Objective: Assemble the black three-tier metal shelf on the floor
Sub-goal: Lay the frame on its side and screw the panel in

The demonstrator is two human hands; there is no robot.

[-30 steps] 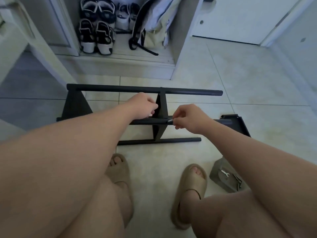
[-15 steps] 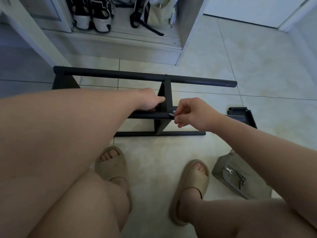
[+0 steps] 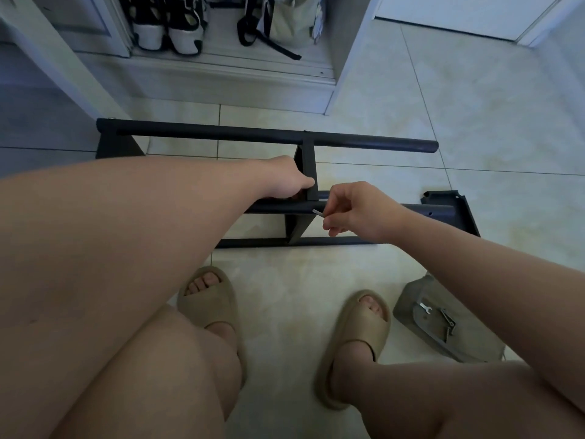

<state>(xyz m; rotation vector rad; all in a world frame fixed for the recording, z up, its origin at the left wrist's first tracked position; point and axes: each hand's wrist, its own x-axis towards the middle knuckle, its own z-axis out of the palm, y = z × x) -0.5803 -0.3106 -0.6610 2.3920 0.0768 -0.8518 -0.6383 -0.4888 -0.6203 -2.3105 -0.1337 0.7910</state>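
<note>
The black metal shelf frame (image 3: 221,136) lies on its side on the tiled floor, with long tubes running left to right and a flat shelf panel (image 3: 308,166) joining them. My left hand (image 3: 289,182) grips that panel where it meets the near tube (image 3: 424,210). My right hand (image 3: 354,210) pinches a small silver hex key (image 3: 317,213), its tip at the near tube beside the panel. A loose black shelf panel (image 3: 456,210) lies at the frame's right end.
A grey bag (image 3: 421,299) with a small wrench (image 3: 424,308) and screws (image 3: 448,318) on it lies on the floor at my right. My feet in beige slippers (image 3: 209,299) stand near the frame. A cabinet with shoes (image 3: 171,26) and a bag (image 3: 285,20) lies behind.
The view has tilted down, so the frame sits higher in the picture. Both hands stay at the same joint, and my right hand has turned the key slightly.
</note>
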